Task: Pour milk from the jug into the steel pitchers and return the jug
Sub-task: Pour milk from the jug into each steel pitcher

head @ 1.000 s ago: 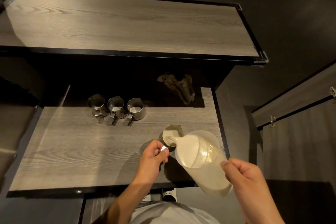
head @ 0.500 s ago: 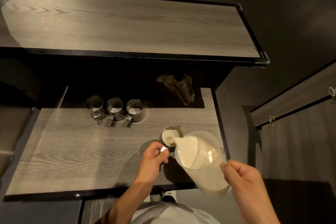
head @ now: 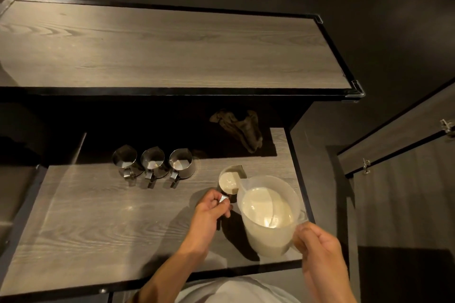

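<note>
Here my left hand [head: 211, 214] pinches the handle of a small steel pitcher [head: 230, 181], nearly full of milk, low and right of centre in the frame. My right hand [head: 317, 243] is wrapped around the handle of the translucent plastic milk jug [head: 267, 214], held nearly upright with its spout just beside the pitcher's rim. Both are over the grey wood-grain counter [head: 98, 216]. Three more steel pitchers [head: 153, 162] stand in a row to the upper left, and a crumpled brown cloth [head: 240, 128] lies above.

Crumpled brown cloth [head: 240, 129] at the wooden counter's [head: 103, 219] shadowed back
</note>
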Tool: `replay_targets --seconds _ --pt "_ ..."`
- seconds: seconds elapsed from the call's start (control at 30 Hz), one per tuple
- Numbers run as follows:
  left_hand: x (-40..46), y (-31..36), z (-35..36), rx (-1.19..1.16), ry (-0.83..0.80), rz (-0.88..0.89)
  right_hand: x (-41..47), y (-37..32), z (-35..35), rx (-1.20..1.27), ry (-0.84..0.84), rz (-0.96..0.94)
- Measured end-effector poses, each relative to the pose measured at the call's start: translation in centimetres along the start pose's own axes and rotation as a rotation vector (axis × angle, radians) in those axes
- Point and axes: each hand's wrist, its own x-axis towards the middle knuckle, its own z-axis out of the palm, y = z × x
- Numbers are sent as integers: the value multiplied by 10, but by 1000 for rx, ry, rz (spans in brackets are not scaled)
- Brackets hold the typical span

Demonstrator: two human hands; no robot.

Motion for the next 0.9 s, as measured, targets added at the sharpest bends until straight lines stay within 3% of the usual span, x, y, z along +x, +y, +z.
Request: replay_targets --seconds 0.63,0.9 --pt "65 -19 -7 87 -117 -44 20 -13 18 225 23 -83" --pt "82 -32 1 75 -10 -138 14 -33 18 271 6 -120"
